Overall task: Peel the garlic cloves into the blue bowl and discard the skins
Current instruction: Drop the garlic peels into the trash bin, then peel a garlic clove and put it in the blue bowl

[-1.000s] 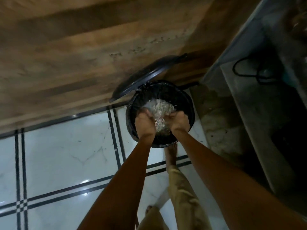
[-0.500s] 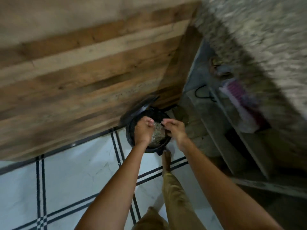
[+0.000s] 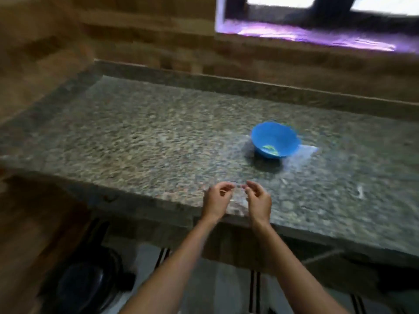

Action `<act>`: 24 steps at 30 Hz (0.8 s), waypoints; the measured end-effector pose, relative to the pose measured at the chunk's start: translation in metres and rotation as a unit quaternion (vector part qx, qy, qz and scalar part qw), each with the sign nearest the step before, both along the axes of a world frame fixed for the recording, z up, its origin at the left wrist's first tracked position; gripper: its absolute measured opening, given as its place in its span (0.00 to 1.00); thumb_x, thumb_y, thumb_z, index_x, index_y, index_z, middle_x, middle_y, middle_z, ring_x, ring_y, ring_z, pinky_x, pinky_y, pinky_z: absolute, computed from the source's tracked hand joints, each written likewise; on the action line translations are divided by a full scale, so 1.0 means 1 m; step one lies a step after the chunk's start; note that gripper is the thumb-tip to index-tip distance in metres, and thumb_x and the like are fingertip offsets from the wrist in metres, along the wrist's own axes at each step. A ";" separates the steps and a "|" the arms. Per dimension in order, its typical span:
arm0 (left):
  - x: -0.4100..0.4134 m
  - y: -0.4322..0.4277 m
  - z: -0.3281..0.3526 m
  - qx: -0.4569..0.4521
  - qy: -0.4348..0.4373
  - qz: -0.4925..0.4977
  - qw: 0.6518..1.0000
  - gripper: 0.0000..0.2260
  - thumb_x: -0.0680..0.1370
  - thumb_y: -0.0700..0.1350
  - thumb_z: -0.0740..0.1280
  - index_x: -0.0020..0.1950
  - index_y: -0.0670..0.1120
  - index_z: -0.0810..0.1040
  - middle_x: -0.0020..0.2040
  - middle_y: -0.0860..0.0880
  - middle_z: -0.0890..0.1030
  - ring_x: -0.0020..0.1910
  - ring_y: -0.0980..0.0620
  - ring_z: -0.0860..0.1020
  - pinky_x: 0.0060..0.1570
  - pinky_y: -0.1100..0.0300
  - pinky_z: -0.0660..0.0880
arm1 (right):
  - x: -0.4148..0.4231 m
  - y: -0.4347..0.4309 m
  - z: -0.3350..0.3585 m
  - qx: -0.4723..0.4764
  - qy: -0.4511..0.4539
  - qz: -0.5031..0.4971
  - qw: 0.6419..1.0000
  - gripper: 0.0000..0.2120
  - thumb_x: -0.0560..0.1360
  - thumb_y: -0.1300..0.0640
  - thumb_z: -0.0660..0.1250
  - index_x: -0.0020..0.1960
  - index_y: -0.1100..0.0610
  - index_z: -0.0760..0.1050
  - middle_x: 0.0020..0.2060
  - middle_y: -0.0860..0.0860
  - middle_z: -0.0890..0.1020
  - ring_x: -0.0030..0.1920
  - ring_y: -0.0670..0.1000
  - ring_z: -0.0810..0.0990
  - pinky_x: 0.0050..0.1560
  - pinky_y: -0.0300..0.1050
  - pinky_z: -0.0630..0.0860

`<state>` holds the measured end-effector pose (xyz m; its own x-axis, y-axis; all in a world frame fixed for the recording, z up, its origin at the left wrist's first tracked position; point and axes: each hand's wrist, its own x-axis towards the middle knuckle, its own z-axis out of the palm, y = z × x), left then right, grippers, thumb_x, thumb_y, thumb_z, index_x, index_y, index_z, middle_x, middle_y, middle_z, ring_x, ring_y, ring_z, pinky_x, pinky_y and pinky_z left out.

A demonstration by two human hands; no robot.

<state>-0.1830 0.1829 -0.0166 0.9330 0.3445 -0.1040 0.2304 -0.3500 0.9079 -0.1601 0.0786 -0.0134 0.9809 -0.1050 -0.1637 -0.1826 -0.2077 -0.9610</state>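
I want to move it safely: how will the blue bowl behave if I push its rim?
The blue bowl looks like thin plastic and nearly empty, so probably light. Its base is narrower than its rim, so a rim push may tip it. On the polished stone counter it likely slides easily.

Single wide-angle view from head height, tilted forward and down across a speckled stone counter (image 3: pixel 136 137) toward a wooden wall (image 3: pixel 113 30) and a window (image 3: pixel 317 10) at upper right. Close behind the left hand (image 3: pixel 216 201) and right hand (image 3: pixel 258 201), held at the counter's near edge in lower centre, with the blue bowl (image 3: pixel 275 141) farther in, right of centre. Blurred throughout, with floor (image 3: pixel 226 291) and a dark bin (image 3: pixel 84 284) just caught at lower left.
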 end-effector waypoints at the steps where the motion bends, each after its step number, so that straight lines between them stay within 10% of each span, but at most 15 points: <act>1: 0.015 -0.021 0.001 0.030 0.013 -0.028 0.999 0.08 0.74 0.37 0.69 0.52 0.42 0.82 0.46 0.45 0.84 0.42 0.55 0.79 0.47 0.63 0.74 | 0.011 -0.025 0.002 -0.002 -0.012 -0.026 1.000 0.10 0.75 0.66 0.64 0.55 0.61 0.78 0.50 0.57 0.82 0.52 0.54 0.80 0.57 0.47 0.74; 9: 0.109 -0.155 -0.005 0.213 0.064 -0.066 0.973 0.17 0.76 0.48 0.68 0.62 0.43 0.77 0.55 0.41 0.77 0.56 0.43 0.76 0.54 0.56 0.69 | 0.066 -0.242 0.002 -0.083 -0.019 -0.205 0.975 0.12 0.77 0.63 0.63 0.58 0.60 0.77 0.52 0.54 0.81 0.51 0.52 0.79 0.50 0.41 0.72; 13: 0.124 -0.179 -0.009 0.309 0.099 -0.068 0.943 0.06 0.76 0.41 0.65 0.46 0.41 0.80 0.47 0.41 0.81 0.49 0.43 0.79 0.46 0.54 0.72 | 0.102 -0.299 -0.001 -0.091 0.038 -0.184 0.978 0.12 0.77 0.60 0.63 0.59 0.59 0.77 0.53 0.55 0.80 0.50 0.51 0.77 0.48 0.41 0.70; 19: 0.165 -0.203 0.045 0.175 -0.117 0.026 0.977 0.06 0.76 0.37 0.67 0.47 0.41 0.83 0.39 0.49 0.82 0.39 0.51 0.79 0.42 0.58 0.73 | 0.143 -0.325 -0.017 -0.172 0.071 -0.111 0.976 0.14 0.77 0.57 0.64 0.61 0.58 0.74 0.55 0.56 0.80 0.49 0.55 0.78 0.45 0.43 0.71; 24: 0.244 -0.156 0.036 0.272 0.102 0.020 0.957 0.10 0.78 0.37 0.63 0.54 0.40 0.82 0.52 0.38 0.82 0.52 0.40 0.79 0.53 0.50 0.74 | 0.159 -0.322 -0.023 -0.258 0.096 -0.084 0.958 0.17 0.76 0.51 0.66 0.60 0.59 0.74 0.52 0.54 0.80 0.48 0.54 0.77 0.43 0.41 0.68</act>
